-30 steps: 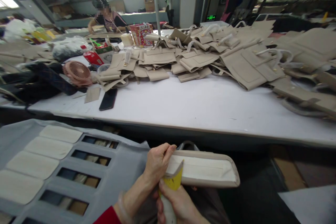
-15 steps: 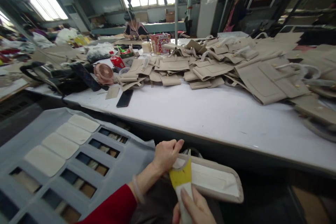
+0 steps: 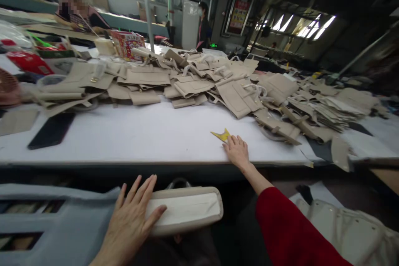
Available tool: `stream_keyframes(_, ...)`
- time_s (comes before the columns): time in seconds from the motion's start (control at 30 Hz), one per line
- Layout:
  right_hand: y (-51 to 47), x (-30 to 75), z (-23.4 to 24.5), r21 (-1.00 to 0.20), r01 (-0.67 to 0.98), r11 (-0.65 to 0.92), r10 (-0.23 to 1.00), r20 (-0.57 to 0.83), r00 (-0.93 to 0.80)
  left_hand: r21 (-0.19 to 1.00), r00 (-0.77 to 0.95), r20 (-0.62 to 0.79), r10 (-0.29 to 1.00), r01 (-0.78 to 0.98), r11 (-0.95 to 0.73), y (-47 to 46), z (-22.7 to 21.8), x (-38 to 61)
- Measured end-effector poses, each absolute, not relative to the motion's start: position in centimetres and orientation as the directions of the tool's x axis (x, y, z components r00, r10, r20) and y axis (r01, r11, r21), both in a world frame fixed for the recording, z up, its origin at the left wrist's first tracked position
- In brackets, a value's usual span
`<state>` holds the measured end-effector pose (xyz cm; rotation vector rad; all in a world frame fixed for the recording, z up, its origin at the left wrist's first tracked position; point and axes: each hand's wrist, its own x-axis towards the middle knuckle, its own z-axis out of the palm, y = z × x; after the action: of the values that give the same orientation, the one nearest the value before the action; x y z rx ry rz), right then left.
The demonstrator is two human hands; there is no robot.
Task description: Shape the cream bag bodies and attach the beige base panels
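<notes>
My left hand (image 3: 131,214) lies with its fingers spread on one end of a beige bag (image 3: 220,203). The bag is on its side at my lap, its long narrow bottom panel up with a white strip (image 3: 190,210) along it. Over on the white table my right hand (image 3: 238,151) is lowered on a flat scraper with a yellow, notched end (image 3: 222,135). Thumb and forefinger are at the scraper's sides; its pale handle is hidden beneath the hand.
Beige bag pieces (image 3: 193,85) are heaped along the table (image 3: 149,133). A dark phone (image 3: 51,131) lies at the left. Grey sheeting with cut-outs (image 3: 75,220) is at the lower left, pale bags (image 3: 352,228) at the lower right. Two people are in the background.
My right hand has carried the scraper from the bag up and right onto the table. My left hand has gone from a curled grip to spread fingers on the bag. The view has turned right.
</notes>
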<state>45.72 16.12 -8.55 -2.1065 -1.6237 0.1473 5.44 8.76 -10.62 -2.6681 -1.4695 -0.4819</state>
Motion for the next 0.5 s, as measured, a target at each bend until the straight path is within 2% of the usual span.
stream_keyframes(0.2,8.8,39.9,-9.1,-0.523,0.851,-0.038,0.972,0.178,0.153,0.087,0.473,0.348,0.810,0.843,-0.530,9.0,-11.1,5.7)
stream_keyframes(0.3,4.5,35.9,-9.5,-0.555,0.829,0.074,0.988,0.155,0.016,0.092,0.507,0.343,0.791,0.820,-0.566,9.2,-10.7,5.9)
stream_keyframes(0.33,3.5,34.9,-9.8,-0.515,0.848,0.125,0.985,0.164,-0.045,0.109,0.513,0.323,0.795,0.815,-0.570,9.2,-10.2,6.0)
stream_keyframes(0.4,2.2,33.6,-10.4,-0.359,0.911,0.202,0.968,0.217,-0.129,0.184,0.503,0.250,0.828,0.815,-0.550,8.9,-9.0,6.2)
stream_keyframes(0.5,2.4,33.6,-12.2,-0.110,0.951,0.289,0.901,0.368,-0.231,0.404,0.449,0.107,0.887,0.796,-0.451,8.2,-7.1,6.5)
